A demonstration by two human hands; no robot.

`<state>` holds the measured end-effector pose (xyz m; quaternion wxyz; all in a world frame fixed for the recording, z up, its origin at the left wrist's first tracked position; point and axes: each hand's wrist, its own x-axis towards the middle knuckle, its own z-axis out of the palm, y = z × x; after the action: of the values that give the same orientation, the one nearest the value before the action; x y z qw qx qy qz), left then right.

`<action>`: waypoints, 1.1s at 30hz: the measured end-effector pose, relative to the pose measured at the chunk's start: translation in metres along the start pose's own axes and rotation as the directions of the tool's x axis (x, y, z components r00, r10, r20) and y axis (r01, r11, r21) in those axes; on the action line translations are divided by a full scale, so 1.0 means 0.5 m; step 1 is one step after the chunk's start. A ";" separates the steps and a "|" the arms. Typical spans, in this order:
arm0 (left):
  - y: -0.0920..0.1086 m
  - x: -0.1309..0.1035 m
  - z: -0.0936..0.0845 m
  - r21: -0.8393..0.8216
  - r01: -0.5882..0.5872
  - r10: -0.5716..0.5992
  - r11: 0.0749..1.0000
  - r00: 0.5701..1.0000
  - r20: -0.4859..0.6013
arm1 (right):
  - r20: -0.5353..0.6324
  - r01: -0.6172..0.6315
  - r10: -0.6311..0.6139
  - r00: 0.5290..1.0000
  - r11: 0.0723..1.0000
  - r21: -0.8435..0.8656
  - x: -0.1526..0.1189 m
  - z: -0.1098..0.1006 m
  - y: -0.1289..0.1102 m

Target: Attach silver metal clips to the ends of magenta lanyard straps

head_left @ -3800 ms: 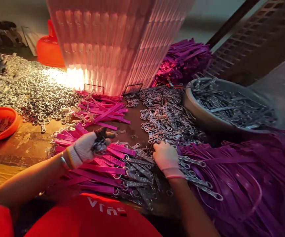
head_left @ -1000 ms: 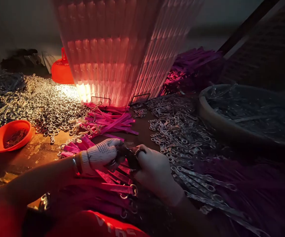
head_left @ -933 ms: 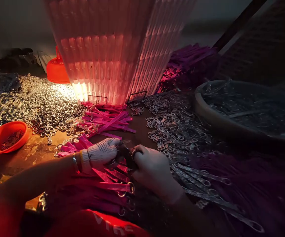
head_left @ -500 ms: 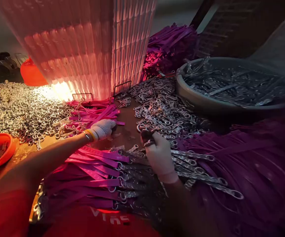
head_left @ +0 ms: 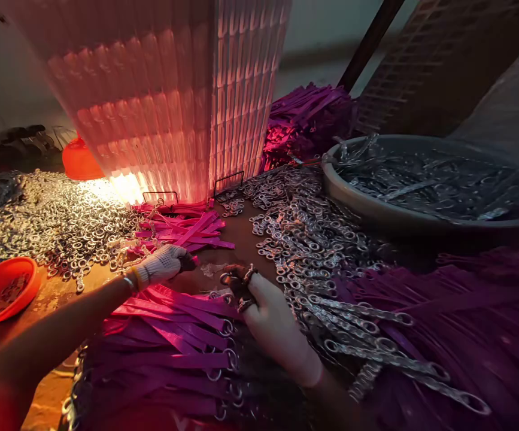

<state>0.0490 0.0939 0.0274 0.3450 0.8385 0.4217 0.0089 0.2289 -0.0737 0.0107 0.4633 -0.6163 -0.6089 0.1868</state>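
Observation:
My left hand (head_left: 163, 264), in a white knitted glove with dark fingertips, is closed at the near edge of a small pile of pink straps (head_left: 196, 230); a bit of pink shows at its fingertips. To its right, my right hand (head_left: 263, 311), in a pale glove with dark fingers, is closed round a metal ring (head_left: 225, 279) and part of a chain. Below both hands lie pink straps with metal rings (head_left: 187, 359). Beside my right hand, twisted metal chains (head_left: 389, 347) stretch over a purple strap heap (head_left: 466, 311).
Loose metal links (head_left: 84, 227) cover the left; more chains (head_left: 304, 233) lie right of centre. An orange bowl (head_left: 30, 287) stands left, a large grey basin (head_left: 353, 194) right. A clear ribbed panel (head_left: 169, 120) rises behind, near an orange lamp (head_left: 79, 160). Purple straps (head_left: 313, 114) lie behind.
My left hand has moved left, away from the middle. My right hand has moved down and left, its fingers now pointing left. The view has shifted, so the scene sits lower.

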 end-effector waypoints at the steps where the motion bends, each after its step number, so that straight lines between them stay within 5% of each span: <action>1: -0.001 -0.029 -0.004 -0.132 0.006 -0.004 0.991 1.000 0.015 | 0.042 0.026 -0.026 0.999 1.000 -0.004 0.003 0.007 -0.016; 5: 0.010 -0.142 0.007 -0.626 0.043 0.000 0.779 0.998 0.070 | 0.173 0.091 -0.054 0.983 0.974 -0.209 0.009 0.041 -0.065; 9: 0.032 -0.200 0.032 -0.743 0.098 -0.081 0.662 0.995 0.059 | 0.271 0.196 -0.071 0.960 0.861 -0.469 0.006 0.065 -0.095; 15: 0.031 -0.210 0.060 -0.898 0.158 -0.083 0.411 0.987 0.136 | 0.330 0.246 -0.040 0.943 0.751 -0.612 -0.004 0.076 -0.117; 18: 0.032 -0.216 0.064 -0.789 0.053 -0.068 0.612 0.998 0.014 | 0.323 0.240 -0.027 0.946 0.731 -0.639 -0.008 0.080 -0.116; 20: 0.032 -0.217 0.067 -0.561 -0.074 0.000 0.824 0.991 -0.131 | 0.317 0.251 -0.036 0.948 0.699 -0.670 -0.009 0.083 -0.114; 22: 0.025 -0.213 0.074 -0.313 -0.175 0.113 0.933 0.972 -0.205 | 0.321 0.261 -0.039 0.946 0.677 -0.688 -0.009 0.086 -0.113; 24: 0.015 -0.205 0.083 -0.186 -0.226 0.190 0.956 0.962 -0.195 | 0.331 0.244 -0.002 0.944 0.679 -0.692 -0.008 0.085 -0.113; 26: 0.005 -0.197 0.088 -0.227 -0.231 0.203 0.946 0.969 -0.142 | 0.330 0.195 0.063 0.942 0.698 -0.689 -0.006 0.082 -0.116; 30: 0.007 -0.194 0.082 -0.463 -0.125 0.079 0.878 0.990 -0.116 | 0.378 0.153 0.149 0.914 0.735 -0.661 0.000 0.065 -0.131; 33: 0.017 -0.203 0.084 -0.426 -0.113 0.049 0.898 0.986 -0.157 | 0.437 0.154 0.238 0.868 0.707 -0.691 0.006 0.058 -0.140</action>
<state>0.0026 -0.0060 0.0285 0.4912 0.7547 0.3973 0.1767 0.1658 -0.0731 0.0532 0.0153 -0.6906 -0.7159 0.1018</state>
